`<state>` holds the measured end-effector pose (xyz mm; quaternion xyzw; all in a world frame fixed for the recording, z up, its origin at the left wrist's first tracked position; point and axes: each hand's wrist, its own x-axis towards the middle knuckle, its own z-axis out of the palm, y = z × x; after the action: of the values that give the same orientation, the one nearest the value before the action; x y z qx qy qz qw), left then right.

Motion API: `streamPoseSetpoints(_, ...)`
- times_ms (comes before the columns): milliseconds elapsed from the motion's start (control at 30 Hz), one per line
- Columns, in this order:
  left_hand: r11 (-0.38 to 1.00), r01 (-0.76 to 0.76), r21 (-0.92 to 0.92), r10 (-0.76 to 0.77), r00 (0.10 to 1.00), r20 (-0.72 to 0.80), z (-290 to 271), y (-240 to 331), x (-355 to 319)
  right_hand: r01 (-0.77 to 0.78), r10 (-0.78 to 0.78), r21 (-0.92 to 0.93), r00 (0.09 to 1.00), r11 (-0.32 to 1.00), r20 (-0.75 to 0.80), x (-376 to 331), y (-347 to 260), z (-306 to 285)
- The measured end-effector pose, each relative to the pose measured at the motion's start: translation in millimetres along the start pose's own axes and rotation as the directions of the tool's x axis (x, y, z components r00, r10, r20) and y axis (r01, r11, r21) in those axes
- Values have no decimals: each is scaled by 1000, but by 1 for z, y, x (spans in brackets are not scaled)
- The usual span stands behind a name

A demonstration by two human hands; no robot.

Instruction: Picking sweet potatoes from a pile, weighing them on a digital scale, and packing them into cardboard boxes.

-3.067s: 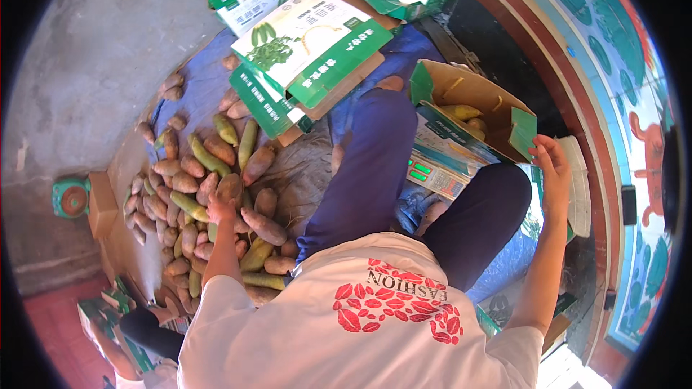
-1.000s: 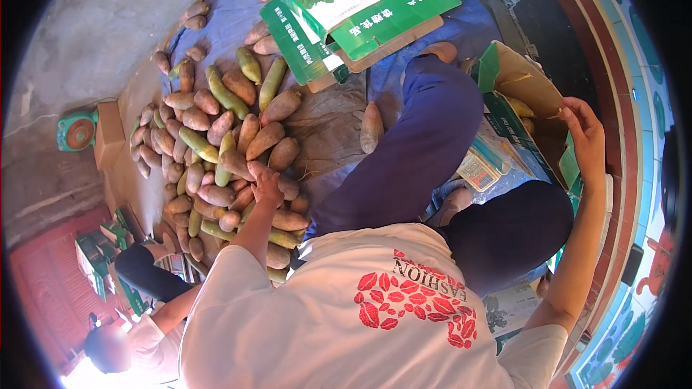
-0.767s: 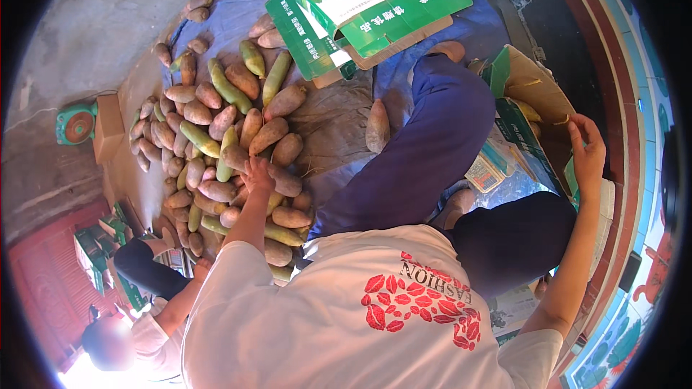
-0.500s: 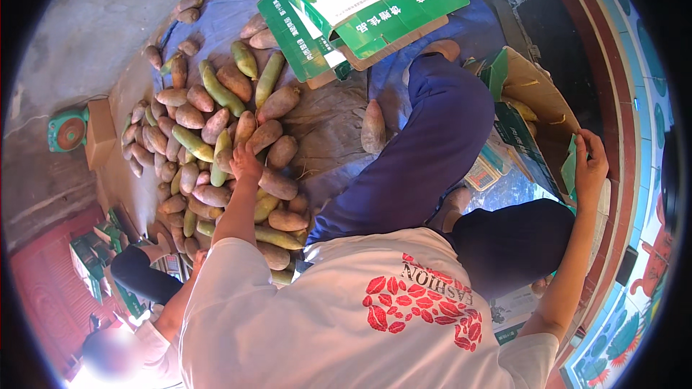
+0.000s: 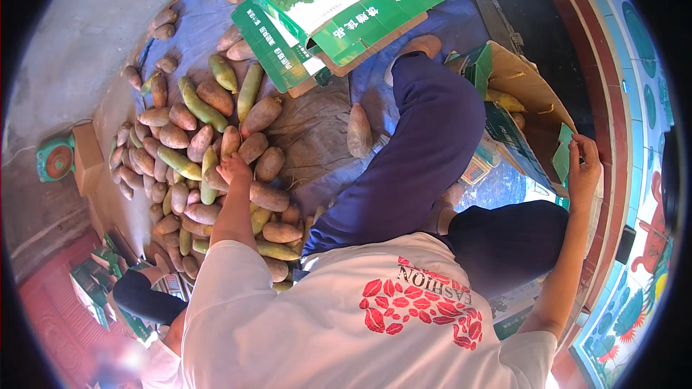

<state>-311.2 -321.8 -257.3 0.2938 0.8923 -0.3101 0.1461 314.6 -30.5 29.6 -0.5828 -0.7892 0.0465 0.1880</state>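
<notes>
Left hand [image 5: 232, 168] fingers curled onto a brown fruit [image 5: 229, 142] in the heap, right hand [image 5: 582, 173] pinching green flap [image 5: 561, 162] of open cardboard box [image 5: 530, 94], lone fruit [image 5: 358, 130] on blue tarp [image 5: 447, 25].

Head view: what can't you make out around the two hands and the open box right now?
- Left hand: fingers curl into the fruit pile; whether it grips one is unclear.
- Open cardboard box: its own walls and flaps hide most of the inside; a few yellow fruits show.
- Right hand: on the box flap, palm side hidden.
</notes>
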Motion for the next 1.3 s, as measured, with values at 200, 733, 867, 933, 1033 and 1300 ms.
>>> streamPoseSetpoints(200, 993, 54, -108, -51, 998, 30, 18, 7, 10, -8, 8, 5, 1000, 1000, 15, 0, 1, 1)
streamPoseSetpoints(733, 955, 31, -294, 0, 994, 105, 27, 17, 4, 14, -14, 4, 1000, 1000, -13, -1, 2, -3)
streamPoseSetpoints(867, 918, -39, -394, 150, 955, 255, 12, 7, 25, 6, -6, 43, 1000, 999, -19, -2, 4, -1)
streamPoseSetpoints(933, 923, -101, -373, 232, 916, 327, 6, 4, 32, 9, -8, 63, 1000, 998, -19, -2, 5, -3)
streamPoseSetpoints(1033, 645, 294, -705, 187, 835, 518, 3, -1, 33, 18, -15, 59, 999, 998, -51, -4, 7, -3)
streamPoseSetpoints(1300, 646, 30, -763, -49, 999, -2, 22, -31, 29, 9, -5, 79, 999, 997, -53, -7, 15, -5)
